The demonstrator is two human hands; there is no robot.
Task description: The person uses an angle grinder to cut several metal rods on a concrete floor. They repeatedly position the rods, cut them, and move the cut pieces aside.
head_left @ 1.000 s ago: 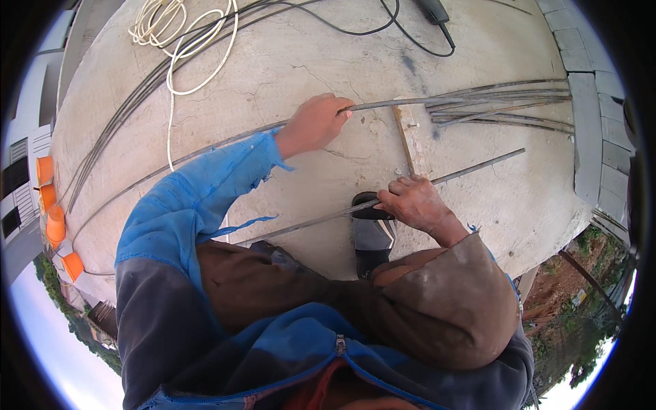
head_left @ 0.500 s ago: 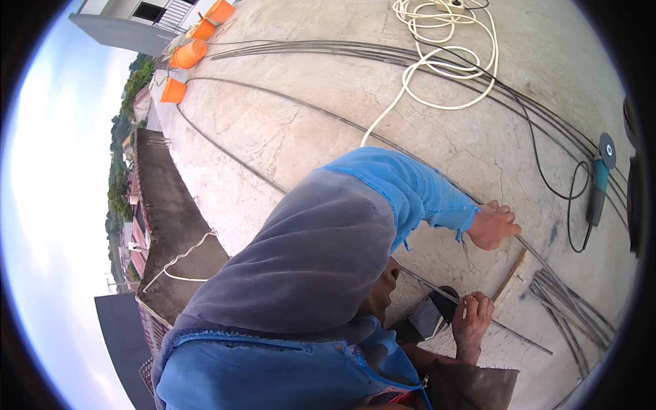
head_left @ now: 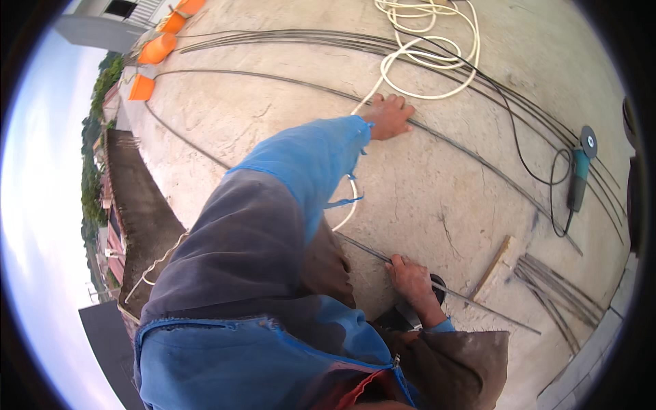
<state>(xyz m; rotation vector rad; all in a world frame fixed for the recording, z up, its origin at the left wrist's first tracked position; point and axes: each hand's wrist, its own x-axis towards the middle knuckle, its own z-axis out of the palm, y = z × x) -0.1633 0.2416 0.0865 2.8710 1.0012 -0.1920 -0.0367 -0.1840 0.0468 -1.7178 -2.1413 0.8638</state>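
Note:
My left hand (head_left: 389, 115) reaches far out in a blue sleeve and rests on a long thin steel rod (head_left: 478, 160) that curves across the concrete roof. My right hand (head_left: 412, 279) is low, close to my body, with its fingers closed on a second straight steel rod (head_left: 478, 304) lying on the concrete. A dark shoe (head_left: 437, 283) shows just behind that hand.
A coiled cream hose (head_left: 427, 51) lies beyond my left hand. A teal angle grinder (head_left: 579, 174) with a black cable sits at the right. A wooden strip (head_left: 493, 268) and a bundle of short rods (head_left: 557, 290) lie near it. Orange buckets (head_left: 158, 48) stand by the roof edge.
My left hand has slid further out along the long rod toward the hose. My right hand stays on the near rod. The view has swung.

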